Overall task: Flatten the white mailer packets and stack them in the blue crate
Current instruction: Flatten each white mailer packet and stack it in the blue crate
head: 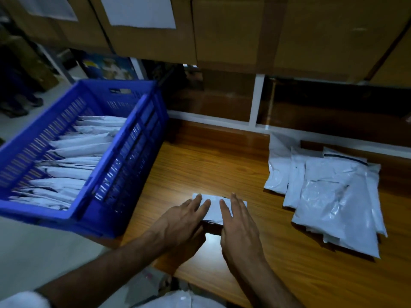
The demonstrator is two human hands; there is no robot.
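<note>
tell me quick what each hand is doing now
Left hand: open, fingers flat on the white mailer packet.
Right hand: open, flat on the same packet.

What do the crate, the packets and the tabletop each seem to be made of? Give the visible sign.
Blue crate: moulded plastic, slotted ribbed walls.
White mailer packets: thin plastic film, probably; glossy, crinkled highlights.
Tabletop: wood or wood-look laminate; striped grain, slight sheen.

Table: brown wood-grain tabletop (pixel 222 170), its far edge meeting a white metal shelf frame (pixel 255 101).
Boxes: large brown cardboard cartons (pixel 244 30) stand along the shelf above, two bearing white paper labels (pixel 140 12).
Floor: pale floor (pixel 33 252) past the table's left edge; dark shoes (pixel 20 105) at far left.
</note>
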